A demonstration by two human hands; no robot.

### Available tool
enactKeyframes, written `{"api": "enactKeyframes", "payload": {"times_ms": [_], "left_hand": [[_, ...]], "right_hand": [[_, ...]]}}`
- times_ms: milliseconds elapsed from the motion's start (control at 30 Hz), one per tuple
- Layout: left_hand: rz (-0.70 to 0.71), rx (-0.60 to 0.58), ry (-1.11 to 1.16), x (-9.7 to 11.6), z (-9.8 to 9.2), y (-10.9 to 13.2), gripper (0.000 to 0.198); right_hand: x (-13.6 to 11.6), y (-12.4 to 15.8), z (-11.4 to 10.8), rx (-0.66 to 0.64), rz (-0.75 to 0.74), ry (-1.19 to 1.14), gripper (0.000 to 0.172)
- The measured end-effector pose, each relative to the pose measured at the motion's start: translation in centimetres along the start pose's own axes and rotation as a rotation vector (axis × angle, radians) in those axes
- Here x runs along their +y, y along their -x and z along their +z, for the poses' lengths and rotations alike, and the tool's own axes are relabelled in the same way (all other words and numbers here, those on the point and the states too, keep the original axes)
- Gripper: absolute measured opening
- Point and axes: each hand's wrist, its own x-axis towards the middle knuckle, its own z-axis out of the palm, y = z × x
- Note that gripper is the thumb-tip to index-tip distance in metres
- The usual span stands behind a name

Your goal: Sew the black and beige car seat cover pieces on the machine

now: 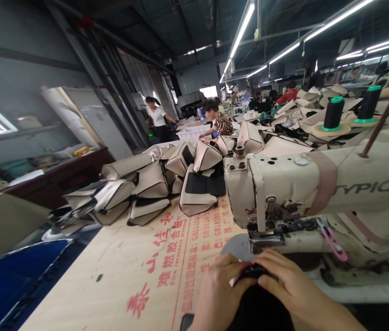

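Note:
My left hand (219,286) and my right hand (286,276) are closed on a black fabric piece (258,309), pinching its upper edge from both sides. The piece hangs down toward the bottom of the view, and its lower part is cut off. Just beyond my fingers is the needle end of a cream sewing machine (284,179). A grey rounded plate (237,246) lies under that end, behind my left hand. Pink-handled thread snips (334,242) rest against the machine's lower arm, right of my right hand.
Beige sewn covers with black edging (149,179) are heaped along the far side of the plywood table (111,276). A blue bin (22,280) stands at the left. Two black thread cones (333,115) sit behind the machine. Other people (222,123) work farther back.

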Motion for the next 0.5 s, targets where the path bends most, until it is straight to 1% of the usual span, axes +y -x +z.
{"api": "enactKeyframes", "payload": {"times_ms": [133, 200, 267, 300, 400, 433, 500], "left_hand": [[-0.023, 0.001, 0.025, 0.0, -0.9, 0.4, 0.032], [-0.008, -0.044, 0.039, 0.1, -1.6, 0.7, 0.031], [0.068, -0.092, 0.036, 0.5, -2.1, 0.9, 0.024], [0.106, -0.088, 0.023, 0.7, -2.2, 1.0, 0.022], [0.171, -0.031, -0.049, 1.4, -1.7, 0.9, 0.009], [0.174, -0.015, -0.059, 1.5, -1.4, 0.8, 0.010], [0.136, -0.006, -0.010, 1.5, -0.8, 0.4, 0.020]], "right_hand": [[-0.6, -0.2, -0.2, -0.018, -0.052, 0.044, 0.010], [-0.7, -0.2, -0.2, -0.031, -0.099, 0.083, 0.010], [-0.7, -0.2, -0.2, -0.035, -0.138, 0.126, 0.012], [-0.7, -0.1, -0.2, -0.035, -0.157, 0.141, 0.014], [-0.6, -0.1, 0.2, 0.002, -0.225, 0.161, 0.016], [-0.6, -0.1, 0.3, 0.016, -0.241, 0.158, 0.016], [-0.6, -0.2, 0.7, 0.036, -0.248, 0.143, 0.016]]}}
